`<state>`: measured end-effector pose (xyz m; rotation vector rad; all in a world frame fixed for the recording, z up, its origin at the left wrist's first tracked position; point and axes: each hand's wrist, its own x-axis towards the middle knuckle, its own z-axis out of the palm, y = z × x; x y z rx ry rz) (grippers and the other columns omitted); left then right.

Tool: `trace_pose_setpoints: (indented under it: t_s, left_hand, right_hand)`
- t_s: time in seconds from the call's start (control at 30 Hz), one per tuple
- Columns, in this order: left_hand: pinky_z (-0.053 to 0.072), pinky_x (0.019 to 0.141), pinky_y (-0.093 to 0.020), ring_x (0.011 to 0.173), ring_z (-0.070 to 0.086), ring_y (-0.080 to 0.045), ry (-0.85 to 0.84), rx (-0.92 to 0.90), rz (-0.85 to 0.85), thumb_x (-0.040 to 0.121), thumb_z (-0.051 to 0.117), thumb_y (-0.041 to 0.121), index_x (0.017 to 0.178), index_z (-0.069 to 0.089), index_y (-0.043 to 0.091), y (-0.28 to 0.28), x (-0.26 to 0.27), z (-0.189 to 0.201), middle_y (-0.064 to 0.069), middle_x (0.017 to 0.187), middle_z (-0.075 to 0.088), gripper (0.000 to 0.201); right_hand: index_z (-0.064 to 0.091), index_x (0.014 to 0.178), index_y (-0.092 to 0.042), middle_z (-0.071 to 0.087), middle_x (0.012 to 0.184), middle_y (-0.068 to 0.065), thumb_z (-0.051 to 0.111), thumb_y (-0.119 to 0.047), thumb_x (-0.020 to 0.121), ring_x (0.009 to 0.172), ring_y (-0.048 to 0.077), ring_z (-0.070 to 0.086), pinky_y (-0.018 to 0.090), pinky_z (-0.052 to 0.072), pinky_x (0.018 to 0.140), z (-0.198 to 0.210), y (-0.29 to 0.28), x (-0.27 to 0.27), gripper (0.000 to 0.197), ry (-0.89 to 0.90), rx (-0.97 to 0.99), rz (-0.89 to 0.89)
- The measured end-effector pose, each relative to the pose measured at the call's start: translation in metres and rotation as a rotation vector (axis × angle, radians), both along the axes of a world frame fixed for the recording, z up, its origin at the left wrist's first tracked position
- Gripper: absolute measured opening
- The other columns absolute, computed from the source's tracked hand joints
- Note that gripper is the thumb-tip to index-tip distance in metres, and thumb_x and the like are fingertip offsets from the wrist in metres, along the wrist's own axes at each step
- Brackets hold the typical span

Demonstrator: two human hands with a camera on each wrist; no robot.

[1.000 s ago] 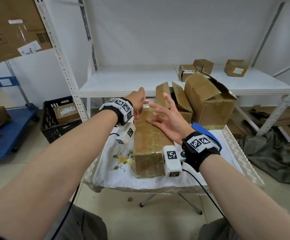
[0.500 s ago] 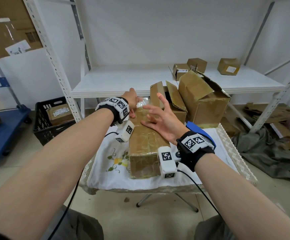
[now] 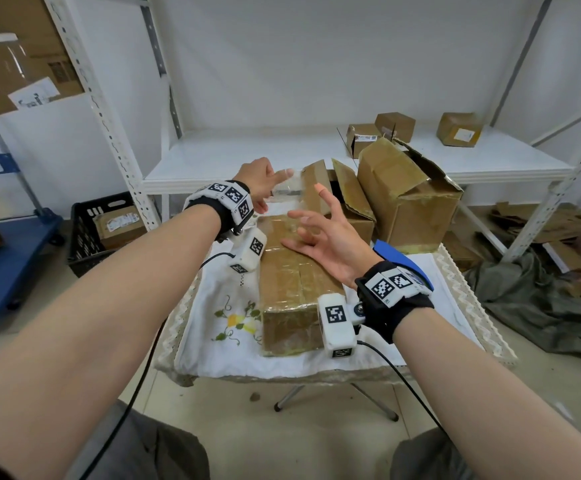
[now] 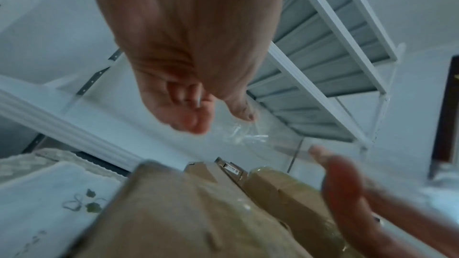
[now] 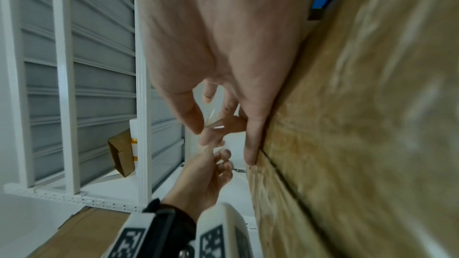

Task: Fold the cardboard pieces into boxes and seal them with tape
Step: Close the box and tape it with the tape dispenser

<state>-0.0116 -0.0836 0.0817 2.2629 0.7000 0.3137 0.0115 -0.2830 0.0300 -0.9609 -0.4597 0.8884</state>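
- The long cardboard box (image 3: 290, 271) lies lengthwise across the middle of the embroidered white cloth (image 3: 212, 327) covering the small folding table (image 3: 469, 289), one short end at the near edge and the other toward the far edge. Glossy tape covers its top face.
- The left hand (image 3: 259, 180) is raised above the far end of the box, fingers curled, pinching a strip of clear tape (image 3: 287, 192) between thumb and forefinger. The left wrist view shows the strip (image 4: 248, 134) hanging crumpled below the fingertips.
- Whether the strip's lower end still adheres to the box top cannot be determined.
- The right hand (image 3: 327, 240) is spread, fingers splayed and slightly bent, holding nothing. In the right wrist view one finger (image 5: 250, 144) lies along the box's upper edge; the other fingers are clear of the surface.
- A blue tape dispenser (image 3: 399, 261) lies on the cloth just right of the box, partly hidden by the right wrist.
- Two open-flapped cartons, a smaller one (image 3: 337, 195) and a larger one (image 3: 406, 199), stand at the far right corner of the table.
- Three small boxes (image 3: 394, 126) sit on the white shelf (image 3: 247, 157) behind the table.
- A black crate (image 3: 84, 230) holding a parcel stands on the floor to the left.
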Motion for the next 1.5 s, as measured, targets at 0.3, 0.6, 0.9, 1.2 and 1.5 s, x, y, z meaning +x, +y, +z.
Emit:
trace_pose_setpoints:
  t_s: [0.3, 0.6, 0.9, 1.2, 1.5]
  left_hand:
    - [0.057, 0.049, -0.023, 0.047, 0.066, -0.015, -0.146, -0.172, 0.021, 0.086, 0.081, 0.027, 0.101, 0.068, -0.002, 0.009, -0.022, -0.003, -0.016, 0.071, 0.073, 0.036]
    - [0.06, 0.087, -0.024, 0.097, 0.073, -0.022, -0.138, -0.393, -0.046, 0.081, 0.082, 0.008, 0.112, 0.073, -0.002, 0.01, -0.024, 0.004, -0.016, 0.106, 0.076, 0.034]
    - [0.054, 0.094, -0.026, 0.114, 0.064, -0.023, -0.109, -0.554, -0.087, 0.087, 0.059, -0.016, 0.13, 0.063, 0.002, 0.007, -0.028, 0.016, -0.014, 0.127, 0.067, 0.047]
    - [0.058, 0.083, -0.02, 0.095, 0.07, -0.02, -0.392, -0.562, 0.003, 0.087, 0.073, -0.003, 0.128, 0.058, -0.01, -0.003, -0.022, 0.01, -0.016, 0.107, 0.069, 0.044]
    - [0.057, 0.078, -0.021, 0.086, 0.069, -0.018, -0.523, -0.599, 0.031, 0.085, 0.072, -0.007, 0.125, 0.058, -0.001, -0.024, -0.024, 0.019, -0.015, 0.102, 0.07, 0.042]
  right_hand:
    - [0.037, 0.15, -0.035, 0.065, 0.118, 0.018, 0.058, 0.006, 0.095, 0.065, 0.011, 0.061, 0.059, 0.048, 0.105, 0.023, -0.011, -0.013, 0.071, -0.106, -0.04, 0.0]
    - [0.041, 0.148, -0.035, 0.068, 0.111, 0.014, 0.058, 0.007, 0.095, 0.064, 0.011, 0.06, 0.059, 0.048, 0.106, 0.03, -0.02, -0.017, 0.07, -0.114, -0.05, 0.009]
    - [0.043, 0.147, -0.031, 0.072, 0.106, 0.015, 0.06, 0.009, 0.093, 0.061, 0.012, 0.06, 0.053, 0.051, 0.104, 0.034, -0.023, -0.02, 0.069, -0.11, -0.09, 0.001]
    - [0.042, 0.147, -0.028, 0.071, 0.121, 0.022, 0.067, 0.006, 0.091, 0.063, 0.018, 0.066, 0.049, 0.056, 0.1, 0.044, -0.036, -0.025, 0.07, -0.169, -0.208, 0.052]
    - [0.043, 0.147, -0.026, 0.071, 0.088, 0.013, 0.066, 0.015, 0.087, 0.065, 0.019, 0.071, 0.049, 0.061, 0.087, 0.052, -0.05, -0.029, 0.076, -0.173, -0.299, 0.065]
